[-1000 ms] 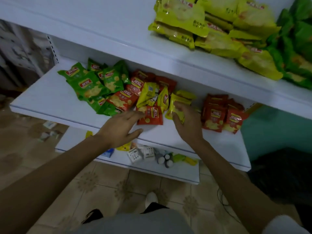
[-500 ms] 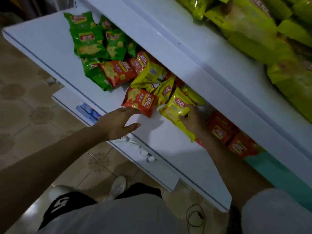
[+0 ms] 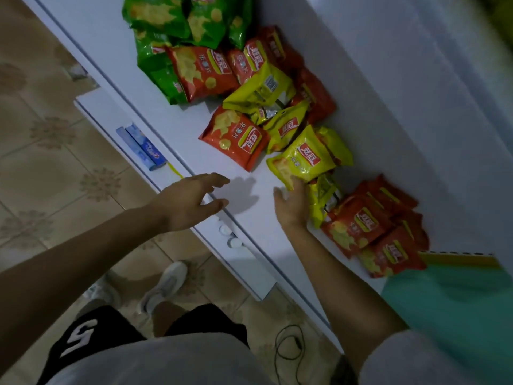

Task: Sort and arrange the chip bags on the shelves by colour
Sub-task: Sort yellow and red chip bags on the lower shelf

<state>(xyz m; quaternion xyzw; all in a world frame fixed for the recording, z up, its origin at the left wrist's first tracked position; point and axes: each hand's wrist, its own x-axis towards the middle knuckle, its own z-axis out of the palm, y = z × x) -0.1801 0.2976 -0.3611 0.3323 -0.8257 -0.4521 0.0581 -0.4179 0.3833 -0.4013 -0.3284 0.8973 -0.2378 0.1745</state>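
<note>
Right grip [image 3: 291,207]: fingers are being laid against the near corner of a yellow bag [image 3: 304,159], tips being hidden by it, thumb being held apart. Whether the bag is being pinched cannot be told.

Left grip [image 3: 194,201]: being held wide, fingers spread, nothing in it, over the front edge of the shelf [image 3: 263,215].

Yellow bag is being borne by the shelf, just beside a red bag [image 3: 236,137]. Green bags [image 3: 172,23] are being crowded together at the row's left end. Red pile [image 3: 369,226] is being seen right of the right grip. Blue boxes [image 3: 141,147] are being carried by the lower shelf [image 3: 111,112].
</note>
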